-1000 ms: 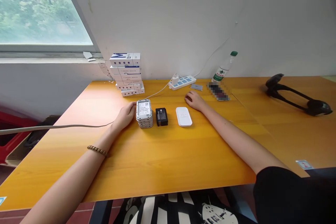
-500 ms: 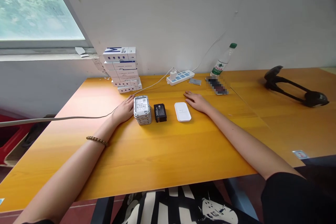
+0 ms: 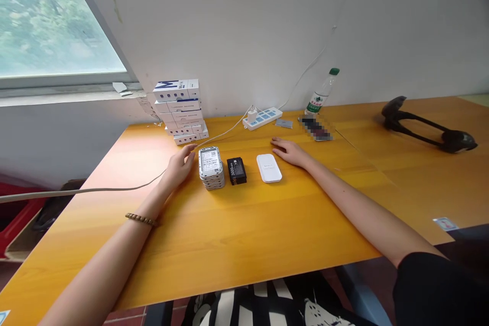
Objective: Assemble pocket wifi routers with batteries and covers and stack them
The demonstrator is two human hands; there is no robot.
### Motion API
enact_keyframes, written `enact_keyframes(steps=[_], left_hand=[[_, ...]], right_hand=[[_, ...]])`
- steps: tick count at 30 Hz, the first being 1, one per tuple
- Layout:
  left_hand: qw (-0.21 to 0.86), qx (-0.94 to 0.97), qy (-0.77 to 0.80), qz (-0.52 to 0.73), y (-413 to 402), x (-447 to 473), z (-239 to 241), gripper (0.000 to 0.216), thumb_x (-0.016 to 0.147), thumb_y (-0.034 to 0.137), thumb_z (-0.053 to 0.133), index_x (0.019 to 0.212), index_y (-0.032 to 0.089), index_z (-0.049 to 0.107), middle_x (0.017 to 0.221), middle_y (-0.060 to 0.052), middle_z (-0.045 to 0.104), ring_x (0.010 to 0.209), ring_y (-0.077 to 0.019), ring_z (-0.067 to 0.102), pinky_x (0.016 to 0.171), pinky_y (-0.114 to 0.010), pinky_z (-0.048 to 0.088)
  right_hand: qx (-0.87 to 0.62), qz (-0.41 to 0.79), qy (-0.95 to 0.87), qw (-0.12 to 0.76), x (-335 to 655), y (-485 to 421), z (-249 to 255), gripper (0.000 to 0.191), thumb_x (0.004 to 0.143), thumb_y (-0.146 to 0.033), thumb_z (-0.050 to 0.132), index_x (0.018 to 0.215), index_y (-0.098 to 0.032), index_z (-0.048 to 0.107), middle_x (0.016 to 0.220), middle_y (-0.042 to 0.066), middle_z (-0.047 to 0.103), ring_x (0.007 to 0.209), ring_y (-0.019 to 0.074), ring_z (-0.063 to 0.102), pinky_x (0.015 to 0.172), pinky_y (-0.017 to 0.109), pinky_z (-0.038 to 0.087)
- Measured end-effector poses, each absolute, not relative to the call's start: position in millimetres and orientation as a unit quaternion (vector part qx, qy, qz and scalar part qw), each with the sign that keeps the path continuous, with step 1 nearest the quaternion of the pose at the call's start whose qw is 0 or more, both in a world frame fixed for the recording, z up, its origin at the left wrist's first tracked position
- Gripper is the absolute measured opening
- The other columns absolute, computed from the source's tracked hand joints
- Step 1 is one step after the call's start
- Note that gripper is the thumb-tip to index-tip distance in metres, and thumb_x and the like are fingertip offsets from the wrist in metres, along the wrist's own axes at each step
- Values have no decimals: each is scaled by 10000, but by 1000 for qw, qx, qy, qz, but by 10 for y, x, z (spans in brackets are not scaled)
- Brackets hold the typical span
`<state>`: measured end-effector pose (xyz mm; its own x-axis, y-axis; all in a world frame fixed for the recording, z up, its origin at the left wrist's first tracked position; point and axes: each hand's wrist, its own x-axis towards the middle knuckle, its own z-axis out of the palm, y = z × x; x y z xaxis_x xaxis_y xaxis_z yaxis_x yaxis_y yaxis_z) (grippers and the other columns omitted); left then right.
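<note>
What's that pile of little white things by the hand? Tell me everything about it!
It's a stack of flat white gadgets with rounded corners, piled neatly and looking like plastic. The top one has a white label with tiny print and a square code. The stack sits flat on the orange wood-look table, with a black block just to its right. The left hand is right beside it, maybe touching; I can't tell.
</note>
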<state>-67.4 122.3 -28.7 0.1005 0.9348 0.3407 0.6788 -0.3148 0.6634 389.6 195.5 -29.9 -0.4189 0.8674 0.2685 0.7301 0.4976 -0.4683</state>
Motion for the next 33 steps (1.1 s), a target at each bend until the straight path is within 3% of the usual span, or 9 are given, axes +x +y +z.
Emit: enact_keyframes(steps=[3,6,8,12,14,18,27,33], left_hand=[[259,705,482,452,1083,-627,-60,518,1075,548,475,1475,221,514,1537,-172,624,1434,-329,614,1210,-525,506],[304,753,423,403,971,-599,113,615,1032,574,592,1549,272,451,1661,-157,491,1536,-347,498,1271,-548,440],[300,786,416,346,936,-594,158,747,960,589,707,1583,291,422,1684,-157,452,1569,-378,444,1307,-584,378],[287,811,415,296,928,-584,142,906,831,604,846,1581,318,426,1680,-157,439,1579,-425,404,1320,-637,325],[272,816,416,295,926,-568,132,902,813,596,863,1564,328,442,1659,-153,452,1564,-431,414,1305,-646,342],[235,825,412,308,888,-520,173,821,832,565,853,1521,326,476,1560,-143,521,1503,-413,471,1277,-644,379],[221,873,308,309,314,19,457,825,772,524,873,1471,365,464,1590,-135,448,1475,-455,451,1215,-682,431],[314,875,268,252,-152,416,99,1022,615,323,931,1471,363,374,1505,-151,499,1423,-450,487,1143,-661,512]], right_hand=[[-472,121,-820,301,3797,1850,-126,332,1007,-327,563,1222,-191,775,1462,177,694,1390,365,635,1208,585,467],[-417,155,-837,320,3531,1669,54,279,1027,-381,555,1106,-221,769,1229,132,779,1201,314,724,1106,518,550],[-353,214,-871,267,3286,1529,145,277,1009,-414,605,1153,-227,749,1228,120,761,1171,298,725,1073,492,563],[-305,242,-909,146,2840,1332,280,595,874,-512,798,1383,-245,645,1502,150,612,1401,372,562,1111,549,514],[-306,243,-914,114,2698,1309,333,662,818,-481,854,1394,-251,621,1481,145,613,1394,379,547,1105,548,510],[-296,240,-920,90,2560,1345,371,565,810,-361,850,1313,-226,631,1317,130,663,1266,346,605,1064,496,523],[-288,257,-910,151,2724,1376,409,379,839,-414,819,1092,-236,600,1166,95,659,1139,314,609,987,460,528],[-365,229,-876,215,3067,1139,628,406,777,-403,864,1012,-250,570,1104,76,652,1077,310,617,949,438,520]])
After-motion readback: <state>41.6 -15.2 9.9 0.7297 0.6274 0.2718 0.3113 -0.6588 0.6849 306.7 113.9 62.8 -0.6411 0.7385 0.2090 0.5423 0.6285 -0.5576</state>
